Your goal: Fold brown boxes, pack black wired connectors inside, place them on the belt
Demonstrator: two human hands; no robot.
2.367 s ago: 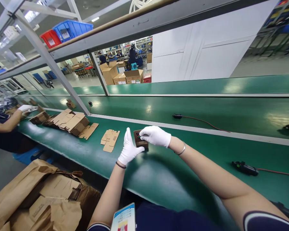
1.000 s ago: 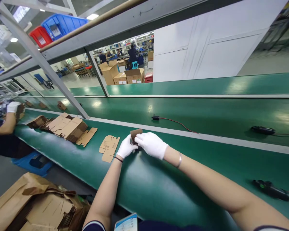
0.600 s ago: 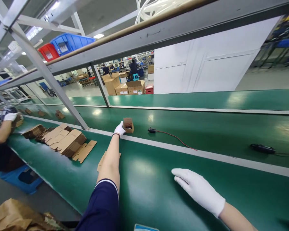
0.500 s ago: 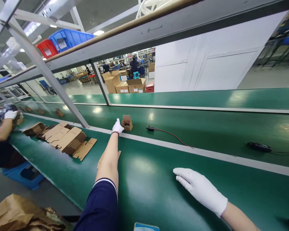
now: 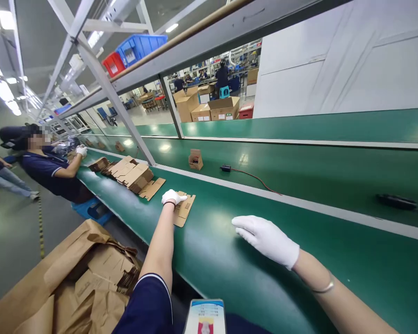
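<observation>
My left hand (image 5: 173, 197), in a white glove, rests on a flat brown carton (image 5: 184, 214) on the green bench, thumb stretched to the right. To the right, my right hand (image 5: 264, 239), also gloved, hovers over the bench with its fingers extended and nothing in it. An open small box (image 5: 195, 159) with something dark inside stands on the belt beyond the pale strip. Right of it lies a black device (image 5: 225, 168) with a red wire. Another black device (image 5: 397, 202) lies farther right.
A pile of flattened cartons (image 5: 132, 174) lies on the bench at left, near a seated co-worker (image 5: 52, 162). A slanted metal post (image 5: 121, 111) rises by the belt. A large paper-lined box of cartons (image 5: 31, 283) is at lower left; a badge (image 5: 206, 317) hangs at bottom centre.
My left hand has left the small open box and come back to the flat carton. My right hand has shifted slightly left, still empty. The view has turned left, showing more of the co-worker.
</observation>
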